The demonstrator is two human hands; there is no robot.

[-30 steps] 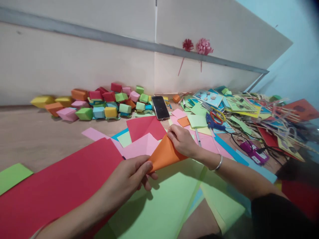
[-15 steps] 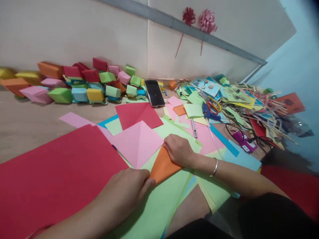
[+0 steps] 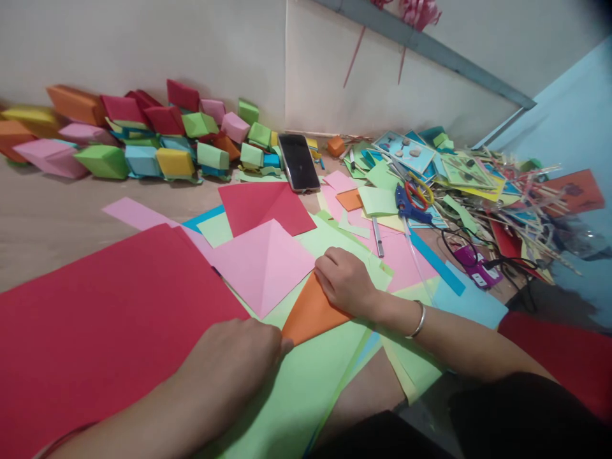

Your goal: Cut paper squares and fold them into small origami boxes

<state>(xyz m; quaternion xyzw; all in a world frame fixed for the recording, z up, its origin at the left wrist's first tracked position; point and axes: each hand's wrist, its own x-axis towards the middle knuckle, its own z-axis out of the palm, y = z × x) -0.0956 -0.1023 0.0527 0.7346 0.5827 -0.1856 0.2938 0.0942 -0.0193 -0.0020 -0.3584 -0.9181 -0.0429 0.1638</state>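
Note:
A folded orange sheet of paper lies over a large light-green sheet. At its left corner, my left hand is closed, thumb at the tip; its other fingers are mostly hidden from view. My right hand has its fingers curled down on the sheet's upper right edge. Just behind the orange paper lies a pink square with a crease down its middle. Farther back is a creased red square, and a big red sheet stretches under and left of my left forearm.
Several folded paper boxes are heaped along the wall. A phone leans beside them. To the right lie a cutter, a blue glue gun, scissors, a purple power strip with cords, and piled paper scraps and sticks.
The camera view has tilted down slightly. Both hands stay on the orange paper, with my left hand shifted slightly along its left corner.

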